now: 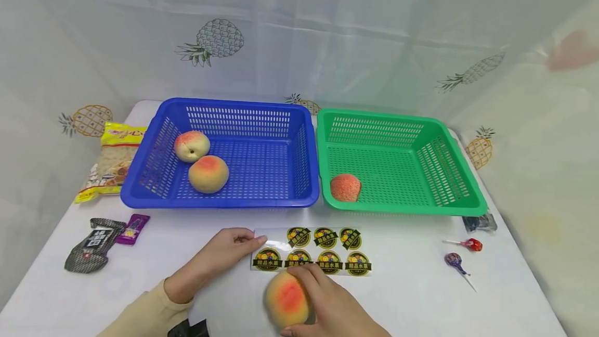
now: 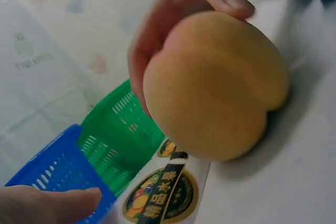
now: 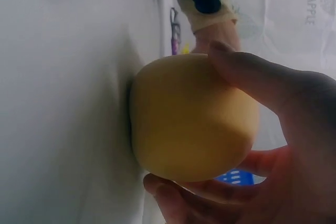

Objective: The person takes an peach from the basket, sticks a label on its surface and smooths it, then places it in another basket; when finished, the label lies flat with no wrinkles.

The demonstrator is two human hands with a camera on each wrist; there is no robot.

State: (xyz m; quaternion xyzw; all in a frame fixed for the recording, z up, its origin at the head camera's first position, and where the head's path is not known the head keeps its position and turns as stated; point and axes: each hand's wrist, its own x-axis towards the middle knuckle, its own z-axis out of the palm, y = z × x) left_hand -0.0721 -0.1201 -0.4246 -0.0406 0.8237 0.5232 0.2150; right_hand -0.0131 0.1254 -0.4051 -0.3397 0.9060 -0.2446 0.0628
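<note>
The left hand (image 1: 222, 254) reaches in from a beige sleeve (image 1: 150, 308), forearm slanting forward, its thumb stretched over the left edge of the sticker sheet (image 1: 275, 236) and its other fingers bent; whether that grip pinches the sheet or merely rests there cannot be told. The right hand (image 1: 337, 308) comes in from the near right and its grip grasps a peach (image 1: 287, 300), thumb on the near side, fingers on the far side. The peach is just nearer the person than the sheet, on or barely above the worktop (image 1: 407, 285); which cannot be told. Almost round, it is slightly longer front to back, its red blush facing up, while a groove runs down the side towards the left wrist camera. The sheet carries seven round black-and-gold stickers, three above four, with bands reading "精品水果". "PINEAPPLE" is printed on the pale curtain (image 2: 52, 85) behind.
</note>
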